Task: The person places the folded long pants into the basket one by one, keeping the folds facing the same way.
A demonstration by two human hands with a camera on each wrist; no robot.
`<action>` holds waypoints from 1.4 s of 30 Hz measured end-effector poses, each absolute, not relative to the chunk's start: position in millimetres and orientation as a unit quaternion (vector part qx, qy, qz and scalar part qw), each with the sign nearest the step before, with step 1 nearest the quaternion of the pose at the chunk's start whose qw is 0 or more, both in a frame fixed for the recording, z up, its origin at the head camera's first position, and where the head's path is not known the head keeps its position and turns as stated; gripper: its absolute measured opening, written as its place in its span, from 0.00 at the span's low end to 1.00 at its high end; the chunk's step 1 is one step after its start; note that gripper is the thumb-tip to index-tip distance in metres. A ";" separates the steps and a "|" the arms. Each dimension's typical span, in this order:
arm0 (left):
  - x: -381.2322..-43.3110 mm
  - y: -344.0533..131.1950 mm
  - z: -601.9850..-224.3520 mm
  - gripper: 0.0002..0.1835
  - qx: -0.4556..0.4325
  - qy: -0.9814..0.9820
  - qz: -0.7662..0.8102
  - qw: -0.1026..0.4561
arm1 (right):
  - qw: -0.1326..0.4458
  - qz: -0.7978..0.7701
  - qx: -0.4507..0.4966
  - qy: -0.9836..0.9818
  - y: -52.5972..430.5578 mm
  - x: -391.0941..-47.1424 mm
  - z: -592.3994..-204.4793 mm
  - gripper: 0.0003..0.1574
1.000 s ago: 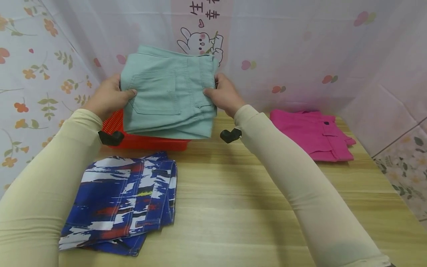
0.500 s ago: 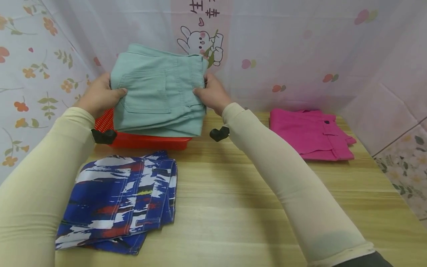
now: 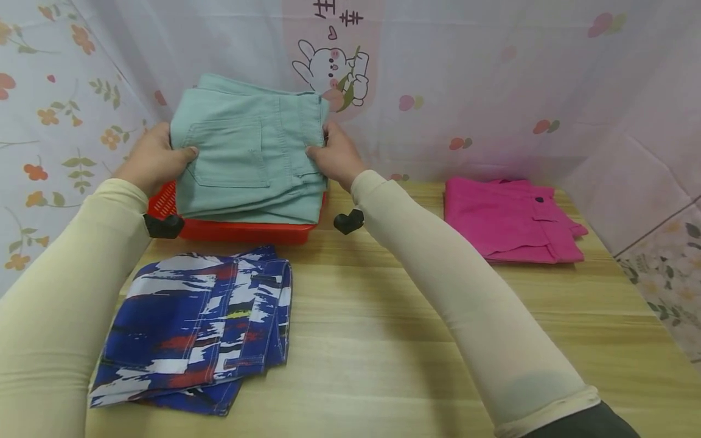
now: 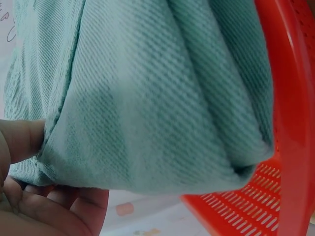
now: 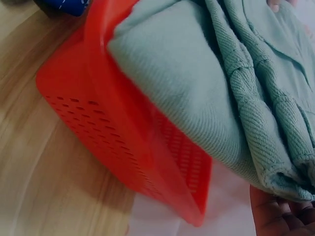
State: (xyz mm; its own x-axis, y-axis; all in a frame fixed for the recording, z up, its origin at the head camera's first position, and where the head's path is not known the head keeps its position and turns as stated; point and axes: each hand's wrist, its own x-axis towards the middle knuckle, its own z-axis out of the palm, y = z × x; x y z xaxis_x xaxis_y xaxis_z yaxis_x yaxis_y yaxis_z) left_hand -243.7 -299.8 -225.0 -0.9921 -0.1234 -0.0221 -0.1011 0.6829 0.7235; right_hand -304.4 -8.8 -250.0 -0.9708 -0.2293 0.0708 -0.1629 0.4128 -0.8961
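Observation:
Folded mint-green denim pants (image 3: pixel 235 152) hang over a red plastic basket (image 3: pixel 246 232), back pocket toward me. My left hand (image 3: pixel 156 161) grips their left edge, thumb on the front and fingers behind. At the waistband side my right hand (image 3: pixel 339 157) pinches the fold the same way. In the left wrist view the folded bottom of the pants (image 4: pixel 147 108) overlaps the basket's rim (image 4: pixel 295 123). The right wrist view has one corner of the pants (image 5: pixel 167 73) just inside the red rim, above the slotted basket wall (image 5: pixel 69 78). Most of the basket's inside is hidden.
Blue, white and red patterned folded pants (image 3: pixel 191 328) lie on the wooden table (image 3: pixel 372 353) in front of the basket. Folded pink pants (image 3: pixel 509 222) lie at the back right. A printed curtain (image 3: pixel 427 73) hangs right behind the table.
Both hands have carried the mint-green pants leftward, from partly beside the basket to over it. The patterned and pink pants have stayed in place.

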 end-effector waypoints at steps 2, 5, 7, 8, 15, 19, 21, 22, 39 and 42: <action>-243.6 -301.1 -225.6 0.33 0.059 -0.919 -0.389 0.016 | 0.032 -0.527 -0.117 0.841 -10.2 -305.8 -253.0 0.21; -243.5 -302.8 -227.1 0.33 0.057 -0.920 -0.387 0.016 | 0.037 -0.524 -0.117 0.843 -12.2 -307.6 -257.5 0.21; -243.6 -303.6 -228.0 0.33 0.058 -0.920 -0.386 0.017 | 0.041 -0.525 -0.116 0.842 -13.7 -308.8 -260.0 0.21; -243.5 -303.9 -228.5 0.33 0.059 -0.920 -0.388 0.017 | 0.042 -0.523 -0.116 0.843 -14.5 -309.3 -261.2 0.21; -241.2 -306.1 -233.2 0.32 0.059 -0.931 -0.358 0.031 | 0.052 -0.514 -0.104 0.850 -20.9 -312.4 -272.4 0.21; -238.8 -305.5 -238.3 0.31 0.056 -0.942 -0.330 0.033 | 0.068 -0.518 -0.104 0.846 -23.6 -313.3 -282.4 0.21; -238.7 -303.7 -240.4 0.30 0.055 -0.946 -0.318 0.035 | 0.077 -0.524 -0.109 0.841 -24.5 -313.3 -285.5 0.22; -239.4 -303.0 -241.8 0.29 0.053 -0.947 -0.315 0.037 | 0.082 -0.524 -0.111 0.840 -25.1 -313.3 -286.5 0.22; -249.5 -291.7 -257.9 0.26 0.029 -0.958 -0.282 0.051 | 0.141 -0.455 -0.144 0.867 -26.0 -311.3 -289.8 0.32; -252.8 -291.6 -262.1 0.26 0.024 -0.959 -0.277 0.049 | 0.155 -0.447 -0.148 0.869 -27.7 -312.2 -290.4 0.38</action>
